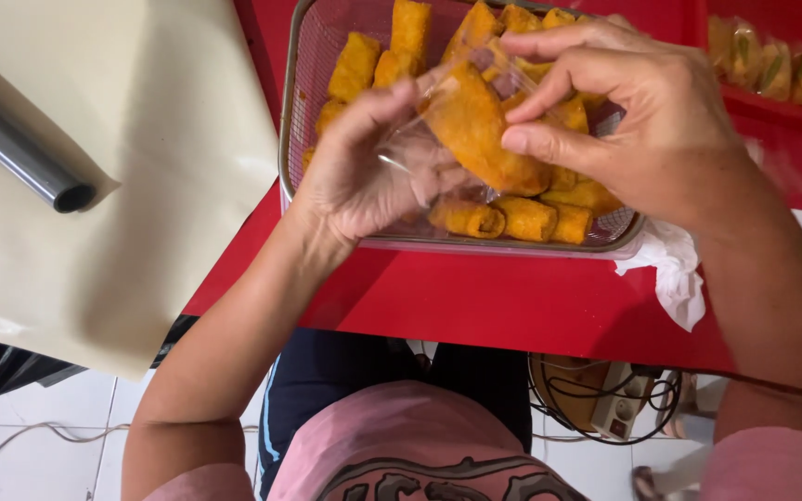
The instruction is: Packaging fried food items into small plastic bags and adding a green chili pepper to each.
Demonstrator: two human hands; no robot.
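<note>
My left hand [364,167] holds a small clear plastic bag [420,158] open above a wire mesh basket [295,93]. My right hand [633,121] grips an orange breaded fried roll [480,134] with thumb and fingers, its end pushed into the bag's mouth. The basket holds several more fried rolls [526,218], partly hidden by both hands.
The basket stands on a red table [475,301]. White tissue paper [675,269] pokes out under its right corner. A beige sheet with a dark tube [20,148] lies at left. Bagged rolls [772,65] sit in a red tray at top right. A power strip [619,408] lies on the floor.
</note>
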